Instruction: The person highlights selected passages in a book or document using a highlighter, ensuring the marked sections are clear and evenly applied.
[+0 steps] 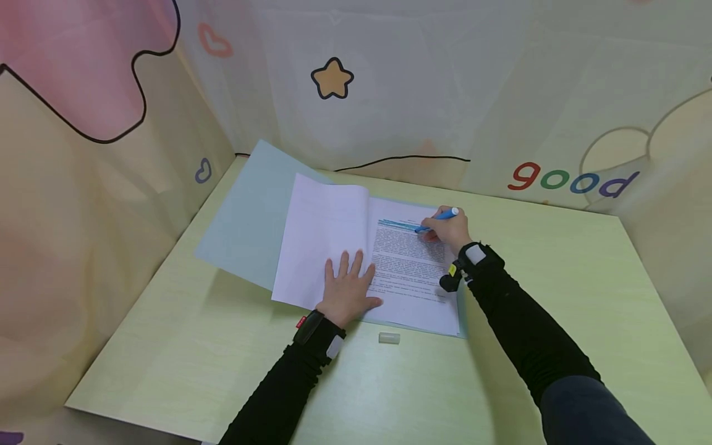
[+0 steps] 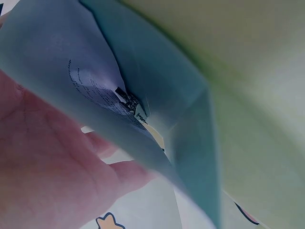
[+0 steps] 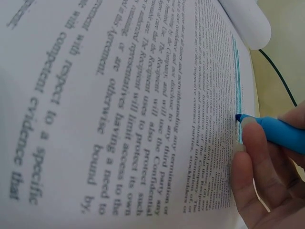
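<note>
My right hand [image 1: 453, 230] pinches a blue highlighter [image 1: 447, 214] with a white end. Its tip touches the printed page [image 1: 414, 312], where blue-green strokes cover the top lines of text. In the right wrist view the highlighter [image 3: 281, 133] meets the paper at the end of a coloured line, the fingertips [image 3: 243, 155] close to the tip. My left hand [image 1: 347, 293] lies flat with spread fingers across the turned-over blank page [image 1: 325, 222] and the inner edge of the printed one. In the left wrist view, paper partly covers the left hand [image 2: 57, 157].
The light blue folder cover [image 1: 245, 216] lies opened to the left, its lower edge raised off the pale table [image 1: 167, 346]. A small grey-white cylinder-like piece [image 1: 389, 338] lies just in front of the pages. A printed cloth wall [image 1: 411, 80] stands behind the table.
</note>
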